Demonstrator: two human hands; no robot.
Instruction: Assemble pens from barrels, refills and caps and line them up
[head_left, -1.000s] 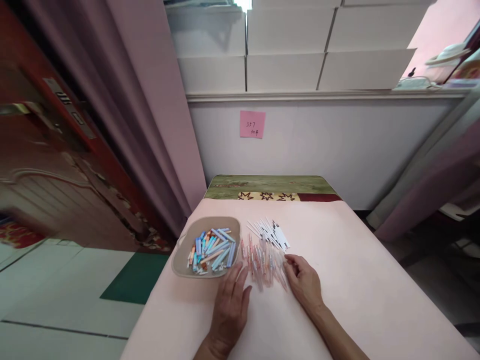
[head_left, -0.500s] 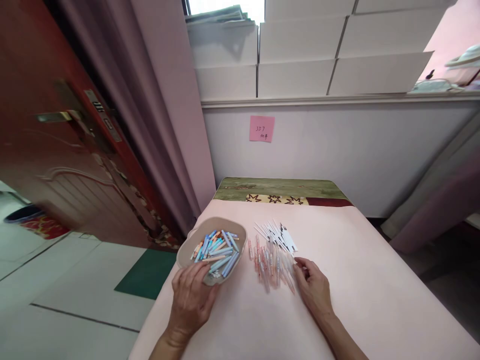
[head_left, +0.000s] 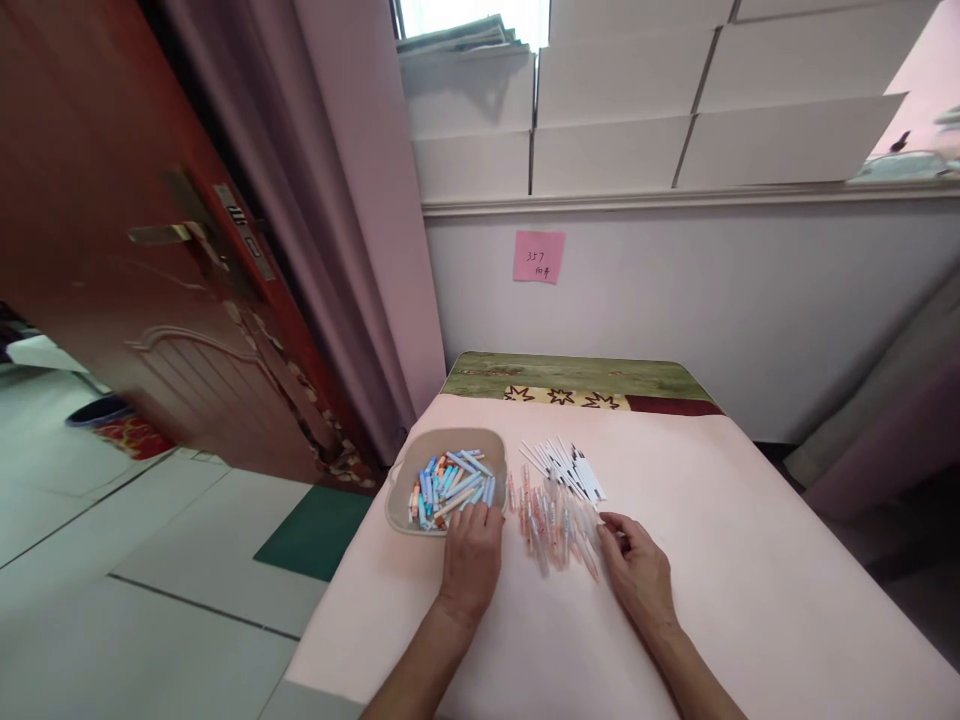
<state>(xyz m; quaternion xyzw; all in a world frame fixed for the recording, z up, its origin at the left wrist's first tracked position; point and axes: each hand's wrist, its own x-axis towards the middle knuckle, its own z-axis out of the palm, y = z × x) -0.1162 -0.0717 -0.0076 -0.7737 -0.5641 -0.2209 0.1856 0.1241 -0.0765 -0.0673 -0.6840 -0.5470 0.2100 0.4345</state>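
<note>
Beige basket (head_left: 448, 440) of pastel sticks (head_left: 448, 487), beside clear pens (head_left: 551, 525).
Left hand (head_left: 474, 555) at near rim, fingers together; right hand (head_left: 643, 575) by pens, fingers curled; impossible to tell any grip. Could spill if pressed at rim.

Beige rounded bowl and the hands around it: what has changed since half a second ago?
The left hand moved right along the near rim of the beige rounded bowl; its fingertips are hidden, so any grip is unclear. The bowl shifted slightly away from the person. The right hand stayed beside the clear, pink-tinted tubes.
</note>
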